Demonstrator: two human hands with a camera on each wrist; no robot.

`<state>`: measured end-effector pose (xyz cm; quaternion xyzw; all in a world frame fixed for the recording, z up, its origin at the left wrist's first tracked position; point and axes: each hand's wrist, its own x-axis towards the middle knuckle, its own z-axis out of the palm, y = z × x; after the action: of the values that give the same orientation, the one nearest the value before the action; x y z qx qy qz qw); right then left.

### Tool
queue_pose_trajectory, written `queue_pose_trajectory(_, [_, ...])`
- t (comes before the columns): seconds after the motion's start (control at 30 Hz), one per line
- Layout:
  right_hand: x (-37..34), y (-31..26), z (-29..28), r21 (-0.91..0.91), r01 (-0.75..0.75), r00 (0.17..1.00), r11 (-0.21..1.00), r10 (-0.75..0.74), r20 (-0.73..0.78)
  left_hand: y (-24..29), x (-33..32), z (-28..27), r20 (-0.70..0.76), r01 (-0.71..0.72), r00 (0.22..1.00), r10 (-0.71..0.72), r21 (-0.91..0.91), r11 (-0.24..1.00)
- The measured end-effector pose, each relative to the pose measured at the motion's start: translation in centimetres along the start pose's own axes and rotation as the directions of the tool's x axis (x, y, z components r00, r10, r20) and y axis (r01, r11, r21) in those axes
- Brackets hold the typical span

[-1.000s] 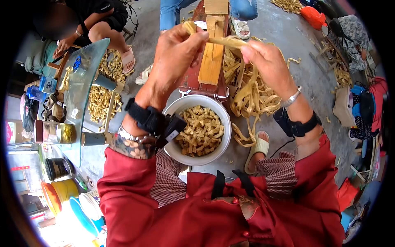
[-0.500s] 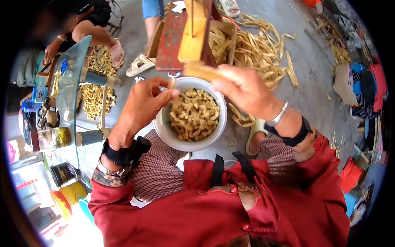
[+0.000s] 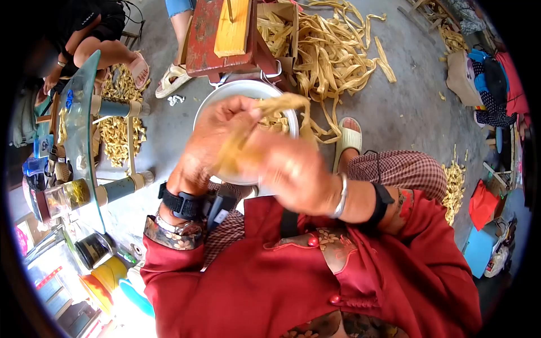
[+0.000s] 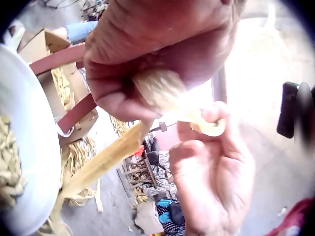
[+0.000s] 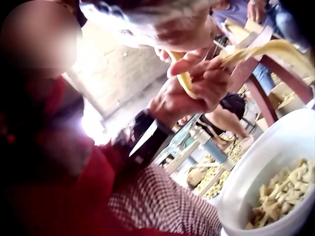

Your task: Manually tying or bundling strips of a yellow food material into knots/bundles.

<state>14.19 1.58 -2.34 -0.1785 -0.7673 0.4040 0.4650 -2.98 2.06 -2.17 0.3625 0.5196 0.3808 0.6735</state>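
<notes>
Head view: the left hand (image 3: 208, 138) and the right hand (image 3: 293, 169) meet in front of the pot (image 3: 245, 85), with the yellowish strip (image 3: 284, 102) between them. The left hand's fingers are curled and grip the strip; one length extends beyond them, as both wrist views show. The right hand is motion-blurred in the head view; the left wrist view shows its thumb and fingers bent around an end of the strip. The pot contains short yellowish pieces (image 3: 276, 121). The red bench (image 3: 200, 42), bearing a wooden block (image 3: 232, 34), stands just beyond the pot. Loose strips (image 3: 329, 56) lie on the floor beside the cardboard box (image 3: 290, 28), which also holds strips.
</notes>
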Motion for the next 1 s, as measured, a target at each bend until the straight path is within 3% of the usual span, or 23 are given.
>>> queue_pose_trajectory(0.03, [0.8,0.8,-0.2,0.075,-0.14,0.985,0.987,0.146,-0.089,1.1,-0.8,1.3,-0.02,-0.167,0.986,0.167,0.016,0.986])
queue_pose_trajectory(0.07, [1.7,1.7,-0.5,0.18,-0.261,0.94,0.948,0.293,-0.177,0.6,-0.3,0.5,-0.002,-0.105,0.994,0.105,0.055,0.993])
queue_pose_trajectory(0.1, [2.5,2.5,-0.7,0.301,-0.347,0.867,0.888,0.426,-0.258,1.1,-0.6,0.7,0.003,-0.16,0.987,0.161,0.165,0.973])
queue_pose_trajectory(0.13, [2.8,3.7,-0.5,0.224,-0.309,0.872,0.924,0.37,-0.321,1.9,-1.3,1.1,0.013,-0.212,0.976,0.217,0.273,0.938])
queue_pose_trajectory(0.2, [3.0,3.2,-1.0,0.559,-0.597,0.714,0.575,0.698,0.045,3.1,-2.0,2.3,-0.141,-0.284,0.891,0.432,0.571,0.77])
queue_pose_trajectory(0.23, [3.4,2.9,-1.0,0.427,-0.638,0.724,0.641,0.688,0.048,3.2,-1.4,1.0,0.173,-0.408,0.68,0.712,0.896,0.173])
queue_pose_trajectory(0.27, [3.4,3.8,-0.5,0.381,-0.528,0.819,0.759,0.574,-0.008,3.3,-1.4,1.2,0.212,-0.435,0.623,0.753,0.894,0.109])
queue_pose_trajectory(0.33, [4.1,3.5,-1.4,0.387,-0.537,0.836,0.75,0.532,0.13,4.1,-1.6,2.0,0.285,-0.469,0.497,0.819,0.883,-0.023])
queue_pose_trajectory(0.4, [4.8,4.3,-2.9,0.3,-0.593,0.799,0.747,0.499,0.337,3.8,-1.7,1.8,0.247,-0.469,0.548,0.799,0.882,0.048])
queue_pose_trajectory(0.47, [5.3,3.9,-3.4,0.319,-0.602,0.788,0.732,0.478,0.388,2.9,-1.4,1.1,0.213,-0.501,0.611,0.762,0.85,0.164])
queue_pose_trajectory(0.5, [5.2,4.2,-3.4,0.276,-0.539,0.827,0.796,0.436,0.355,2.8,-1.7,1.4,0.034,-0.416,0.738,0.674,0.809,0.414])
queue_pose_trajectory(0.53, [5.2,4.7,-3.4,0.23,-0.47,0.862,0.852,0.388,0.325,3.1,-1.9,1.9,-0.125,-0.364,0.794,0.594,0.686,0.63])
queue_pose_trajectory(0.57, [5.3,5.0,-3.5,0.186,-0.357,0.909,0.915,0.296,0.293,3.3,-1.9,1.6,-0.161,-0.411,0.848,0.505,0.402,0.818])
queue_pose_trajectory(0.6, [5.5,4.4,-3.6,0.196,-0.305,0.93,0.932,0.247,0.273,3.5,-1.7,1.3,-0.159,-0.407,0.897,0.413,0.07,0.911])
queue_pose_trajectory(0.67, [5.2,4.1,-3.3,0.194,-0.264,0.945,0.945,0.213,0.249,3.3,-1.8,0.3,-0.049,-0.354,0.935,0.352,-0.203,0.913])
queue_pose_trajectory(0.73, [5.1,3.4,-3.6,0.323,-0.393,0.909,0.861,0.312,0.277,3.5,-1.8,0.6,0.054,-0.3,0.937,0.344,-0.376,0.877])
queue_pose_trajectory(0.77, [5.1,3.2,-3.7,0.38,-0.454,0.885,0.806,0.359,0.296,3.3,-2.0,1.7,-0.007,-0.327,0.935,0.355,-0.401,0.856])
queue_pose_trajectory(0.87, [4.7,3.3,-3.7,0.398,-0.475,0.879,0.784,0.405,0.252,3.6,-2.9,2.5,0.025,-0.334,0.934,0.356,-0.291,0.897])
queue_pose_trajectory(0.9, [4.4,4.1,-3.6,0.387,-0.477,0.878,0.789,0.407,0.251,3.3,-2.7,2.3,0.052,-0.398,0.91,0.411,-0.167,0.902])
queue_pose_trajectory(0.93, [4.1,4.5,-3.5,0.379,-0.499,0.865,0.78,0.421,0.272,3.0,-2.4,2.0,0.041,-0.476,0.88,0.474,0.075,0.876])
queue_pose_trajectory(1.0, [3.8,4.8,-3.3,0.364,-0.543,0.836,0.757,0.447,0.318,2.4,-2.0,1.4,0.061,-0.521,0.809,0.584,0.536,0.665])
